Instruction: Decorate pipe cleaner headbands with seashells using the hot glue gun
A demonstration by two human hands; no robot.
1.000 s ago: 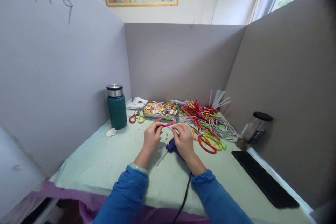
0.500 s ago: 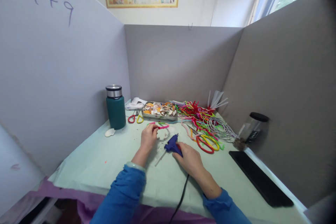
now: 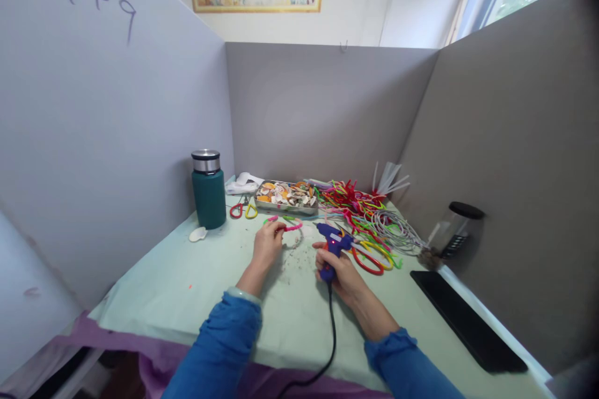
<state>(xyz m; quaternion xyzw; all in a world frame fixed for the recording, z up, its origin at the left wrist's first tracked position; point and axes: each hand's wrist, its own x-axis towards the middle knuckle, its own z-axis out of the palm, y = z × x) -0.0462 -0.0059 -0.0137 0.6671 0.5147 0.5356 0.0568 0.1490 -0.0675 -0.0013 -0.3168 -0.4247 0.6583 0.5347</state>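
Note:
My left hand point(image 3: 266, 246) is closed in a pinch on a pink pipe-cleaner loop point(image 3: 291, 227) that rests on the pale green tabletop point(image 3: 187, 274). My right hand point(image 3: 339, 271) is wrapped round the grip of a blue glue gun point(image 3: 333, 242), held upright above the table with its nozzle pointing left toward the loop. The gun's black cord point(image 3: 330, 343) runs down toward me off the table's front edge. Both sleeves are blue.
A teal flask point(image 3: 208, 190) stands at the back left with a white shell point(image 3: 198, 234) beside it. A metal tray of shells point(image 3: 286, 194), a heap of coloured pipe cleaners point(image 3: 362, 212), a dark-lidded jar point(image 3: 453, 230) and a black slab point(image 3: 468, 318) lie around. Grey partitions wall three sides.
My right hand let go of the pink loop, took hold of the glue gun lying on the table and raised it upright. My left hand kept its hold on the loop.

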